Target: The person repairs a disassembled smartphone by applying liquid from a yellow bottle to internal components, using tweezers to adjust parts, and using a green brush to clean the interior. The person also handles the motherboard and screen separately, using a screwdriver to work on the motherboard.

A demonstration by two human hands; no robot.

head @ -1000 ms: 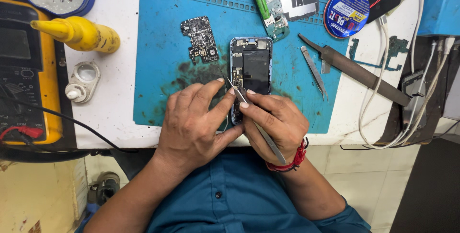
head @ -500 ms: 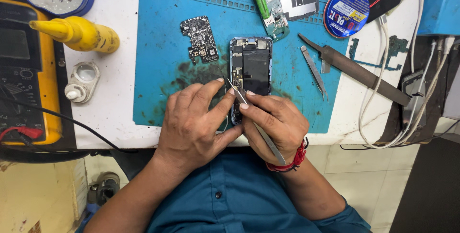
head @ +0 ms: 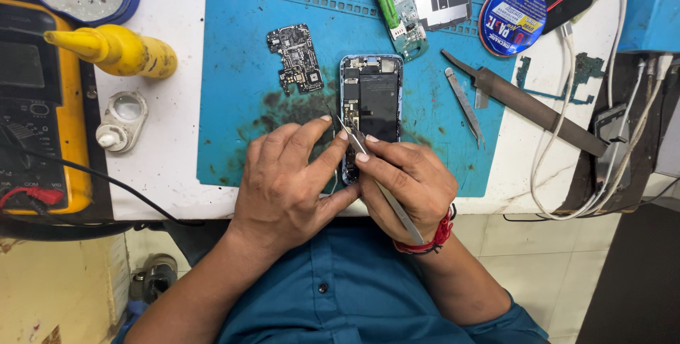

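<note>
An opened phone [head: 373,96] with its insides showing lies upright on the blue work mat [head: 234,89]. My right hand [head: 409,182] grips metal tweezers [head: 368,167], whose tip touches the phone's lower left inside. My left hand [head: 287,181] rests on the mat beside the phone's left edge, fingers steadying its lower part. A loose black circuit board [head: 296,57] lies on the mat to the upper left of the phone.
A yellow squeeze bottle [head: 117,50] and a small white bottle [head: 120,123] lie left of the mat, next to a yellow multimeter [head: 35,103]. Spare tweezers [head: 465,107], a flat metal tool [head: 528,107], a round paste tin [head: 511,18] and white cables [head: 567,153] lie right.
</note>
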